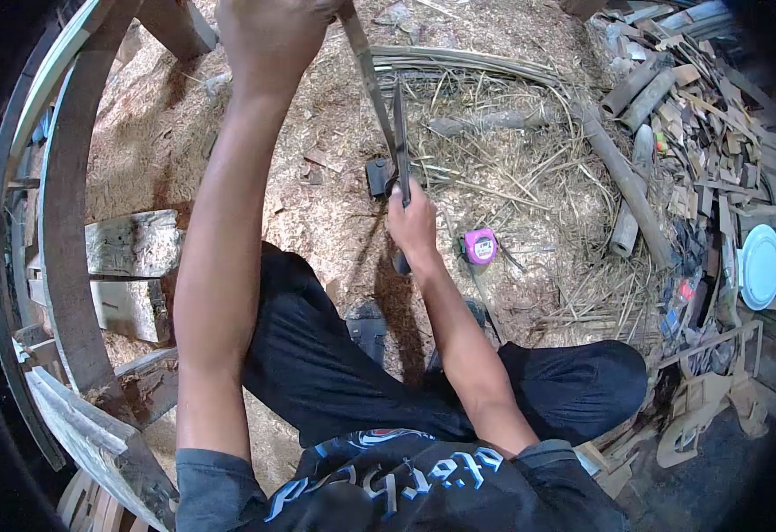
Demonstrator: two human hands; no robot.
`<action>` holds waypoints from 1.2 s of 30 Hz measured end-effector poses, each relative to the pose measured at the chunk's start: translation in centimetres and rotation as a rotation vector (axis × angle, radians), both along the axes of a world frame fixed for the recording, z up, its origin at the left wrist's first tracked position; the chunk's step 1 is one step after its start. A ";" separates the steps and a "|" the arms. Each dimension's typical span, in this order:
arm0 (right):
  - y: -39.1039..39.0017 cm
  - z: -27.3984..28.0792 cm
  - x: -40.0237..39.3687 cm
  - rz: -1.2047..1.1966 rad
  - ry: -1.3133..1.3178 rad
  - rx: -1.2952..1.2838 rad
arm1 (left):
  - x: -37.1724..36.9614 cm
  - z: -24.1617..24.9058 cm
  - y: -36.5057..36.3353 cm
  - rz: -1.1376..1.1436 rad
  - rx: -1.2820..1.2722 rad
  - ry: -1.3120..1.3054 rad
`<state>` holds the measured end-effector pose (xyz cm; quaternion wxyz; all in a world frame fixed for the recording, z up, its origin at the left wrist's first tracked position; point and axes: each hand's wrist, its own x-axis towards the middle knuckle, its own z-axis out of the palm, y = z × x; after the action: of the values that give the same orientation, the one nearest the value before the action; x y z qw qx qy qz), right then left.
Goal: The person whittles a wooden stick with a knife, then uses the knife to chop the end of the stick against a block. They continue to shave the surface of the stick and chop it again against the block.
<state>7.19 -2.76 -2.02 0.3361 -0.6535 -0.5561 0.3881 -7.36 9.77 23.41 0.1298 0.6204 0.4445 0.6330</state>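
Note:
My left hand (273, 31) is raised at the top edge, fingers partly out of view, closed on the upper end of a long narrow flat strip (370, 80). The strip slants down toward my right hand (413, 217), which is closed around a dark blade-like tool (401, 133) pointing up. Strip and blade meet or cross just above my right hand; whether they touch I cannot tell. Beside that hand lies a small black case (376, 177) on the ground. A pink tape measure (480, 246) rests to its right.
Wood shavings cover the ground (317, 213). Curved timbers (69, 204) and wooden blocks (126, 306) stand at the left. Thin sticks (468, 60) and a pole (623, 177) lie ahead and right. Wood scraps (698, 115) and a pale blue lid (761, 267) are at the far right.

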 end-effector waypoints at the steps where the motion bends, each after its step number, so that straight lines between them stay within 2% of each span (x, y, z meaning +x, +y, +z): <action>1: 0.3 1.6 -0.4 -0.004 0.047 0.074 | 0.0 0.0 0.1 0.001 -0.004 -0.003; 4: 0.2 4.4 -1.6 -0.055 0.126 0.086 | 0.2 -0.2 0.6 0.019 0.015 0.074; 7: -0.9 2.0 -1.5 -0.083 0.148 -0.017 | 0.2 0.0 0.8 0.122 0.016 0.124; 8: -1.5 -1.2 -0.5 -0.062 0.093 -0.151 | -0.2 -0.1 1.0 0.127 0.015 0.132; 9: -1.8 -4.0 0.7 -0.047 0.071 -0.413 | -0.3 0.0 1.2 0.132 0.015 0.140; 11: -2.9 -8.3 2.0 0.025 -0.085 -0.096 | -0.2 -0.1 1.2 0.107 0.018 0.134; 14: -2.4 -5.2 1.1 0.001 -0.001 -0.093 | 0.0 -0.6 1.0 0.076 -0.017 0.111; 18: -3.0 -7.8 0.9 -0.010 -0.075 -0.159 | 0.3 0.0 0.9 0.009 -0.076 -0.044; 20: -3.2 -9.7 1.2 0.003 -0.165 -0.027 | 0.2 0.3 1.2 -0.007 -0.084 -0.098; 22: -2.8 -6.4 -0.1 -0.049 -0.076 -0.061 | -1.0 -0.1 1.4 0.211 -0.063 0.127; 23: -2.2 -5.2 -0.8 -0.097 0.013 -0.087 | -1.3 -0.3 1.6 0.210 -0.064 0.128; 24: -1.7 -5.1 -1.1 -0.008 -0.003 -0.040 | -1.5 -0.5 1.8 0.266 -0.020 0.138; 29: -2.9 -4.6 -1.9 -0.056 -0.025 0.020 | -1.3 -0.9 2.4 0.427 0.075 0.212; 31: -3.6 -4.8 -1.0 -0.056 0.120 -0.345 | -1.2 -0.9 2.3 0.479 0.109 0.274; 33: -3.6 -6.2 -1.0 -0.045 0.050 -0.281 | -1.3 -0.9 2.5 0.527 0.132 0.340; 35: -3.8 -7.4 -1.7 -0.071 -0.056 -0.168 | -1.5 -1.0 2.6 0.431 0.018 0.149; 36: -3.9 -8.0 -1.8 -0.060 -0.124 -0.207 | -1.9 -1.1 2.7 0.435 0.019 0.150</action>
<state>5.35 -6.63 -9.97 0.2433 -0.7239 -0.5128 0.3922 -9.21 12.45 22.29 -0.0488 0.5563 0.5704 0.6024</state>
